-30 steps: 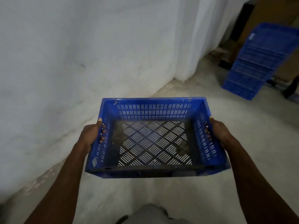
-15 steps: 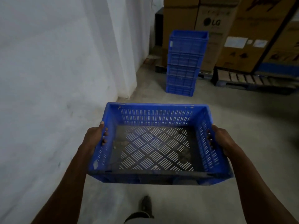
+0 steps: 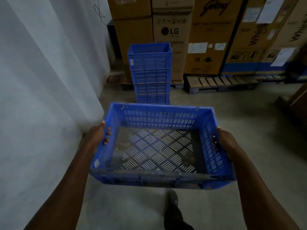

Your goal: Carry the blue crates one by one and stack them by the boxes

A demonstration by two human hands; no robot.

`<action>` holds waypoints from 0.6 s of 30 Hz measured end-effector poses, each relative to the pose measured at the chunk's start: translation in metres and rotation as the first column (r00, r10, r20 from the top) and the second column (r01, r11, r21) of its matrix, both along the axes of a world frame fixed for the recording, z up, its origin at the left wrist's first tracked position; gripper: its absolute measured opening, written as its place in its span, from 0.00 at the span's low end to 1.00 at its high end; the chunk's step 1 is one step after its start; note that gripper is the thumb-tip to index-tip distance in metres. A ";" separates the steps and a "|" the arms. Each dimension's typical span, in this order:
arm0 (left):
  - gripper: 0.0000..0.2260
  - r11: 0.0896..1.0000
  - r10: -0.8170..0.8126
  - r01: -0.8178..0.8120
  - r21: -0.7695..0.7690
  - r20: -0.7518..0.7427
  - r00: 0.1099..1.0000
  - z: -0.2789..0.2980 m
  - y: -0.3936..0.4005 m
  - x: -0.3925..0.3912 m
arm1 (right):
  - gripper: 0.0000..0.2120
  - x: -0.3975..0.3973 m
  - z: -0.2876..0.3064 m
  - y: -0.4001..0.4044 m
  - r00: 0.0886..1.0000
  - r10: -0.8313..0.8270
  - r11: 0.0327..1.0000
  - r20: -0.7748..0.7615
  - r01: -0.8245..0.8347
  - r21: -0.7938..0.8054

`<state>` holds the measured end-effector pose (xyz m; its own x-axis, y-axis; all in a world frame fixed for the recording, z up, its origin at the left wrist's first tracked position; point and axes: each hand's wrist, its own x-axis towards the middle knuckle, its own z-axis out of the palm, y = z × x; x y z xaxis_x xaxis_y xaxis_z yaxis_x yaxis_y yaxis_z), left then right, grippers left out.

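I hold an empty blue slotted crate [image 3: 159, 117] level in front of me, above the floor. My left hand [image 3: 99, 135] grips its left wall, fingers hooked inside the rim. My right hand [image 3: 224, 140] grips the right wall the same way. Straight ahead stands a stack of several blue crates [image 3: 150, 72] on the floor, its foot hidden behind the crate I carry. Behind the stack rise tall cardboard boxes [image 3: 172, 30].
A white wall [image 3: 41, 97] with a jutting corner runs along my left. A wooden pallet [image 3: 221, 83] lies under the boxes to the right. A dark object [image 3: 297, 103] sits at the far right. My foot [image 3: 172, 211] shows on the grey concrete floor [image 3: 257, 122].
The view has swung toward the stack and boxes, which are now centred and much closer. Both hands keep the same grip on the crate.
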<state>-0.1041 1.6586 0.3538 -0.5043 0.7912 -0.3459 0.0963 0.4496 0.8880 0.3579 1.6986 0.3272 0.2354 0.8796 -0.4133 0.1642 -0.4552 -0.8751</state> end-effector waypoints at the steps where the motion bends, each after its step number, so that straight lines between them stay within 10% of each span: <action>1: 0.21 1.000 -0.002 0.002 -0.003 0.001 1.000 -0.004 0.031 -0.001 | 0.25 0.001 0.000 0.028 1.000 -0.008 1.000 0.005 0.008 0.001; 18: 0.21 0.996 0.057 -0.059 0.067 0.021 0.998 0.031 0.451 -0.068 | 0.21 -0.072 0.059 0.487 0.994 0.105 0.992 0.032 -0.107 0.068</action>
